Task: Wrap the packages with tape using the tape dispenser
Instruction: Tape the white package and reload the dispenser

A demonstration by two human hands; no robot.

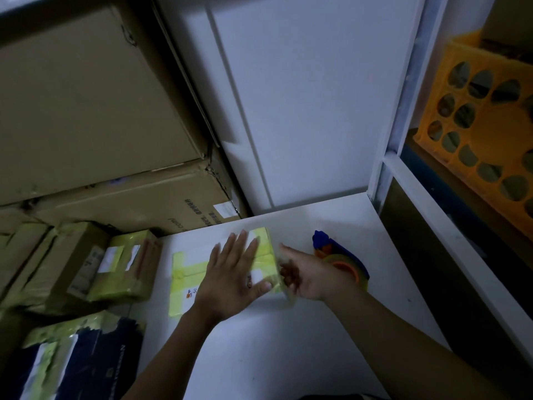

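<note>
Yellow-taped flat white package [187, 269] on white table [288, 347]. Left hand [233, 278] pressed flat on top, fingers spread, steadying it. Right hand [314, 280] at package's right edge, fingers blurred, grip unclear. Blue-and-orange tape dispenser [340, 256] on table just behind it, within reach.

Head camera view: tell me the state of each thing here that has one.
White package with yellow-green tape: flat on the white table, partly taped.
Left hand: open, pressing flat on the package.
Right hand: at the package's right edge, fingers blurred.
Blue and orange tape dispenser: lying on the table behind the right hand, apparently not held.
</note>
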